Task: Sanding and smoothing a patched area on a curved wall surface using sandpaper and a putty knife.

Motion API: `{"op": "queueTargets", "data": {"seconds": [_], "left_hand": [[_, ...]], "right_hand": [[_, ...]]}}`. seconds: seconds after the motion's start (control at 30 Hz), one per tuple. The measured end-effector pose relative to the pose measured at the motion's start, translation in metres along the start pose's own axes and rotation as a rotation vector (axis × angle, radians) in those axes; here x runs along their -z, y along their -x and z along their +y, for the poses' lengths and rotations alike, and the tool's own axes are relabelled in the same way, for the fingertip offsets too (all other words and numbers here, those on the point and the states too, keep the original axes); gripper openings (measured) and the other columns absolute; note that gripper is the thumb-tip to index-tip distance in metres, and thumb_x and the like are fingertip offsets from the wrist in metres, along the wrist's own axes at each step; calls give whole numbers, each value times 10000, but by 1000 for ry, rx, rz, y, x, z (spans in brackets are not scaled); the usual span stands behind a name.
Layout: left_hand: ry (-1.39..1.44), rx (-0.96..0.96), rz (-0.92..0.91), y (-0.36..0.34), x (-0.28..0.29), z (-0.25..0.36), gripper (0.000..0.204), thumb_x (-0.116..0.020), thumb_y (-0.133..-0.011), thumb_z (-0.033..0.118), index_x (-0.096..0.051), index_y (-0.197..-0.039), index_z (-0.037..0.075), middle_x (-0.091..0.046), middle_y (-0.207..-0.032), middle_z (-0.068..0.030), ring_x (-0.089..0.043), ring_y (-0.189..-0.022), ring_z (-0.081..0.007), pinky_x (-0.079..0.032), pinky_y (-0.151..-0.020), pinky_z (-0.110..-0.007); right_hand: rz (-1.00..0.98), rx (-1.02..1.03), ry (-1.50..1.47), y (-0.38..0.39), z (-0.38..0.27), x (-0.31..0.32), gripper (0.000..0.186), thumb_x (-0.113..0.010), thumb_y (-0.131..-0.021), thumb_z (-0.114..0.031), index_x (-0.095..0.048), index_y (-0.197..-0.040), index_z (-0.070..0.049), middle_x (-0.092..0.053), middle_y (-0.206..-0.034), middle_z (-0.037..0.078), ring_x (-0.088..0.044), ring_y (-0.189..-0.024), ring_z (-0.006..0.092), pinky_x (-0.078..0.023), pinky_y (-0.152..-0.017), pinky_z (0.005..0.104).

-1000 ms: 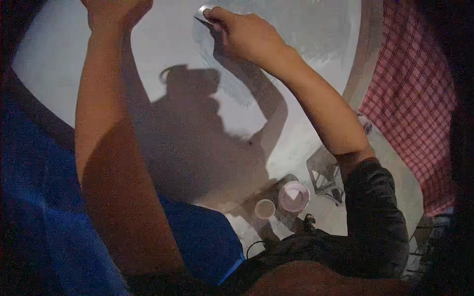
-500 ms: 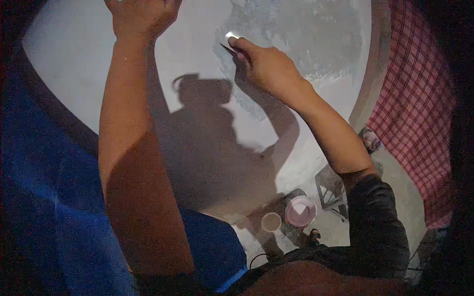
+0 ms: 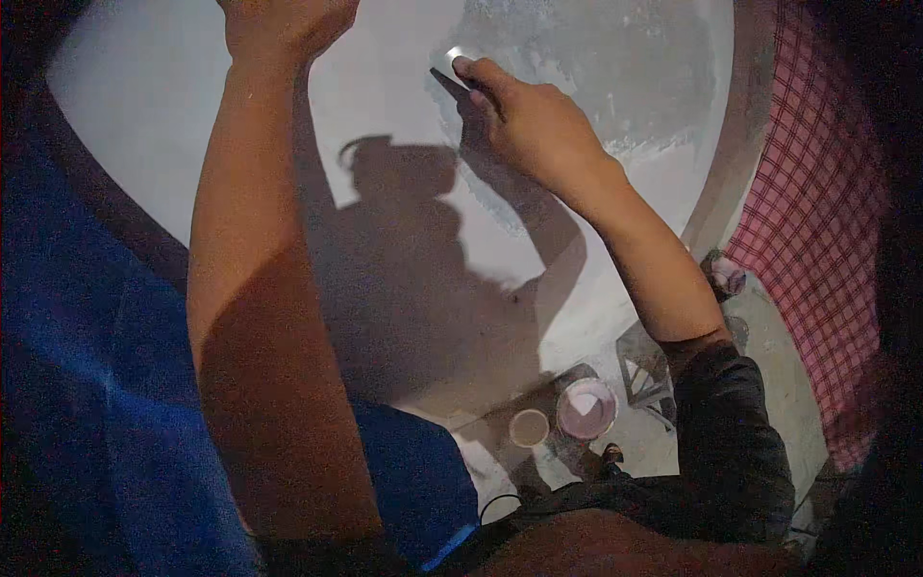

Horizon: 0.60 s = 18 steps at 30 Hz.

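- Two bare hands work against a pale grey wall (image 3: 404,125), seen from above.
- The right hand (image 3: 538,130) is pinched around a small flat scraper (image 3: 460,63), forefinger laid along it, its pale blade touching the wall at the edge of a rough, mottled patch (image 3: 606,67).
- The left hand (image 3: 284,24) rests against the smooth part of the wall, partly cut off by the frame; whether its fingers are spread cannot be told.
- Judged from this, the stroke goes best with the blade held flat and the pressure even, so no ridges form where the rough meets the smooth.
- Below, on the floor (image 3: 788,385), stand a small cup (image 3: 529,427) and a pinkish bowl (image 3: 586,408); a red checked cloth (image 3: 817,212) hangs to the right.
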State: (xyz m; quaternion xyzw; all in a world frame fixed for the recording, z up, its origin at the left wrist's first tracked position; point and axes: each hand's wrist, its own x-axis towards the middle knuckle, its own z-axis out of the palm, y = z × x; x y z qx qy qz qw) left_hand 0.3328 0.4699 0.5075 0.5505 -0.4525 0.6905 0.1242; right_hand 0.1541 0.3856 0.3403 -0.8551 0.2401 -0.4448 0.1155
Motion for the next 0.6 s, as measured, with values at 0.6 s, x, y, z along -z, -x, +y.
{"op": "queueTargets", "data": {"seconds": [0.6], "left_hand": [[-49,5,28,2,-5,0,622,-522,-983,416,-428,-1511,102,-375,-1613,-97,-259,-1530,-292,-111,-1225,-638]], "right_hand": [[43,66,137,-4,5,1,414,-557,-973,-306,-567,-1384,-261,-717,-870,233,-702,-803,456,-560,-716,589]]}}
